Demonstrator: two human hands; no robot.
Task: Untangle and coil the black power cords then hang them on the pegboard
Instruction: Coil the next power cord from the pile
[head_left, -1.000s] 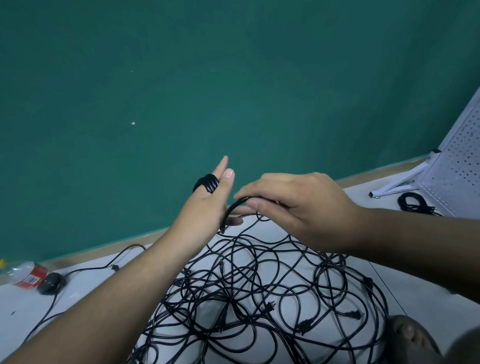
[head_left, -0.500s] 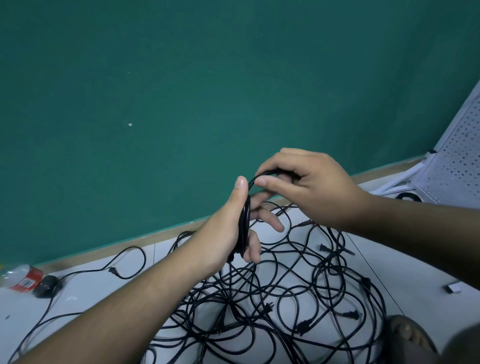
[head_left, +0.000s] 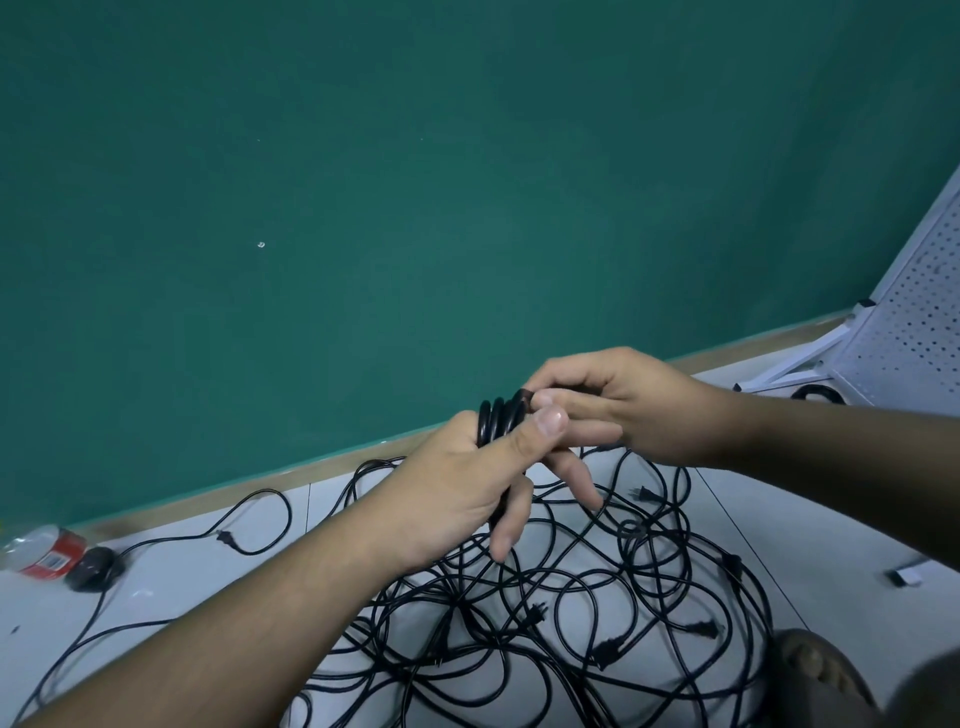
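The left hand (head_left: 457, 499) grips a coil (head_left: 496, 418) of black cord, several turns wound round its fingers, with the thumb pressed over the turns. The right hand (head_left: 634, 405) meets it from the right and pinches the top of the coil between thumb and forefinger, its other fingers curled loosely. Both hands are raised above the floor (head_left: 810, 519).

Below them the cords (head_left: 597, 597) lie in a tangled heap on the white tiles, plugs showing here and there. One strand (head_left: 249, 519) loops off toward the left edge. The pegboard (head_left: 914, 332) leans at the far right by the wall, a small cord loop (head_left: 818, 393) at its foot. A bottle (head_left: 47, 551) and a dark object (head_left: 93, 569) lie at the far left by the wall.
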